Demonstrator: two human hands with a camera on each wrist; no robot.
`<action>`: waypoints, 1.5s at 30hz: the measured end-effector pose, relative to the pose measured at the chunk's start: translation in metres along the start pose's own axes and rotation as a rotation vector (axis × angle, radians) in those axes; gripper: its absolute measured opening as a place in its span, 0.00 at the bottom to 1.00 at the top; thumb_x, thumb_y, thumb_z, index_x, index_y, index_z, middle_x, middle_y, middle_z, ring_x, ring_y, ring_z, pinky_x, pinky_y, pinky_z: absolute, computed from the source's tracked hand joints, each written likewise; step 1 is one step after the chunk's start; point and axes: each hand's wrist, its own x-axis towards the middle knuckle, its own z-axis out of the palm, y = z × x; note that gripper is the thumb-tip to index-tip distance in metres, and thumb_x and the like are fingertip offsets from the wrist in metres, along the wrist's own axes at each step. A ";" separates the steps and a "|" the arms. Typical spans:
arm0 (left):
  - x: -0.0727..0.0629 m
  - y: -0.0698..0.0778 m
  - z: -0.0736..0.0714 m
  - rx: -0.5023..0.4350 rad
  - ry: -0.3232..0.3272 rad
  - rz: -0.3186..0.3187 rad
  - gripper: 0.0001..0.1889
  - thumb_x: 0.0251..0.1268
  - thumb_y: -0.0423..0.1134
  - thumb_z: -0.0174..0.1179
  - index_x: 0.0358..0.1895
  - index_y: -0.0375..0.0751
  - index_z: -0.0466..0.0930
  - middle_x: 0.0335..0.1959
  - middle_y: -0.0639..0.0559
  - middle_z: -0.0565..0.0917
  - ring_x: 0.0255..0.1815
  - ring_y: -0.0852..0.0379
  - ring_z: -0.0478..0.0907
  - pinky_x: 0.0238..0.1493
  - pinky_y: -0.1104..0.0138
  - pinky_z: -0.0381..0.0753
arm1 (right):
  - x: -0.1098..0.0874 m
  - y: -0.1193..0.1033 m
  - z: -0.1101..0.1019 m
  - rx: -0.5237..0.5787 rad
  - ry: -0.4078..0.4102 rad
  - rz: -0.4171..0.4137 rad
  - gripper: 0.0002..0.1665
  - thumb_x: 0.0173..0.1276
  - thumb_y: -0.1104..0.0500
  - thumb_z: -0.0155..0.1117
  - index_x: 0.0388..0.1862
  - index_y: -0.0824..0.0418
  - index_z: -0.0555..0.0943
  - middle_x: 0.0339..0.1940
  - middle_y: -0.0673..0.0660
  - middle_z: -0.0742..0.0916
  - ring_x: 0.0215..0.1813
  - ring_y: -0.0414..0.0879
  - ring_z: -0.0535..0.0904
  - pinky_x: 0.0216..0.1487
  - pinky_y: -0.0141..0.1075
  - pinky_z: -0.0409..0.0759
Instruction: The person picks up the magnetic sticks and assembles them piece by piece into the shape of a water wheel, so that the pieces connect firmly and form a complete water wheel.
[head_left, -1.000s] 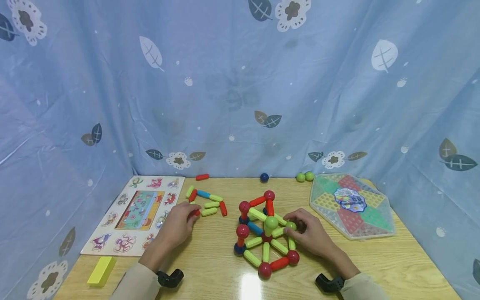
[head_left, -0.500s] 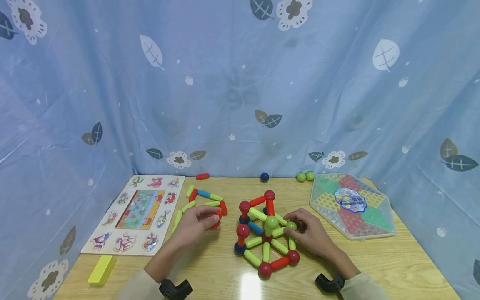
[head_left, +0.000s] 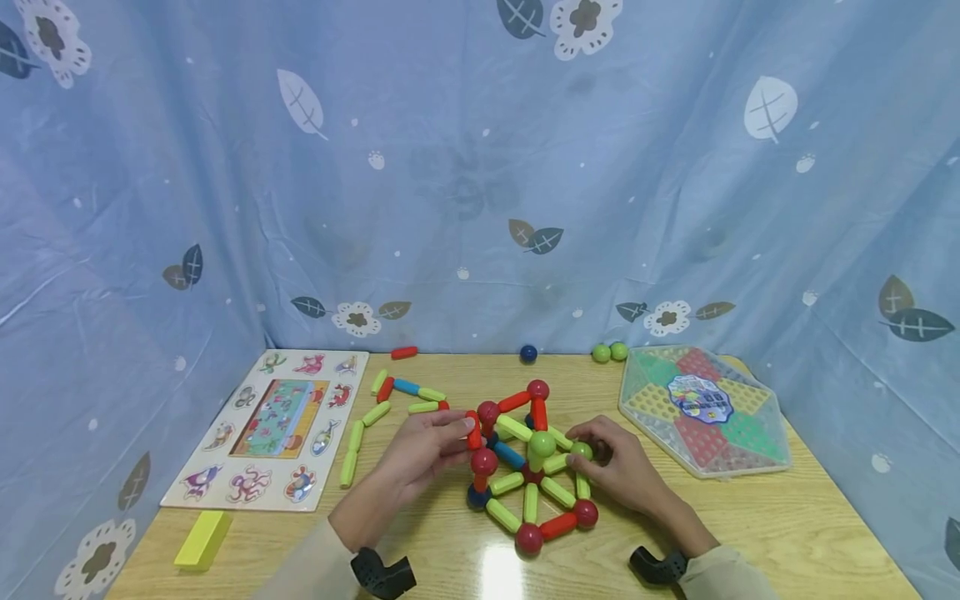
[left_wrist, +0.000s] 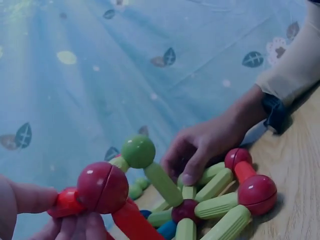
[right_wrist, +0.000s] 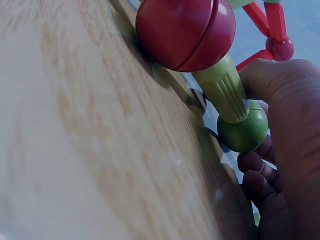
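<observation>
Blue leaf-printed cloth [head_left: 450, 167] hangs behind the wooden bench [head_left: 420, 550]. The left hand [head_left: 423, 450] pinches 1 red rod [head_left: 474, 429], its end meeting a ball of the frame [head_left: 557, 493] between the hands. The right hand [head_left: 622, 467] grips that frame's green ball [head_left: 582, 452]; I count 6 red balls [head_left: 529, 538] on it. Farther right, 1 clear case [head_left: 742, 468] shows red, green and yellow inside, details too small. Behind sit 1 blue ball [head_left: 528, 353] and 2 loose green balls [head_left: 602, 353]; leftward, 1 picture board [head_left: 281, 425] and 1 yellow block [head_left: 202, 542].
</observation>
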 end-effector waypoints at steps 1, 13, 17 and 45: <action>0.000 0.000 0.001 0.002 0.002 -0.003 0.26 0.82 0.39 0.65 0.73 0.28 0.76 0.65 0.36 0.86 0.51 0.54 0.91 0.55 0.63 0.91 | 0.001 -0.001 0.000 0.000 0.000 -0.002 0.17 0.68 0.59 0.81 0.54 0.47 0.88 0.36 0.42 0.81 0.36 0.40 0.75 0.37 0.32 0.75; -0.001 0.002 0.006 0.162 -0.010 -0.075 0.24 0.77 0.45 0.71 0.66 0.32 0.83 0.50 0.47 0.89 0.43 0.54 0.86 0.44 0.67 0.86 | 0.002 -0.003 -0.001 -0.002 -0.003 0.008 0.17 0.68 0.59 0.81 0.54 0.48 0.89 0.36 0.43 0.81 0.36 0.41 0.75 0.37 0.32 0.75; -0.001 0.001 0.009 0.151 0.022 -0.065 0.25 0.78 0.46 0.70 0.67 0.33 0.82 0.53 0.46 0.89 0.45 0.54 0.87 0.44 0.67 0.86 | 0.003 -0.003 -0.001 0.001 -0.003 0.003 0.17 0.69 0.59 0.81 0.54 0.48 0.89 0.37 0.43 0.82 0.36 0.41 0.75 0.37 0.33 0.75; 0.013 -0.007 -0.058 0.304 -0.126 0.367 0.22 0.83 0.41 0.64 0.69 0.29 0.81 0.60 0.33 0.88 0.54 0.47 0.92 0.58 0.60 0.90 | -0.026 -0.010 -0.008 -0.034 -0.030 -0.049 0.22 0.62 0.56 0.85 0.52 0.47 0.85 0.32 0.38 0.81 0.33 0.33 0.75 0.35 0.29 0.75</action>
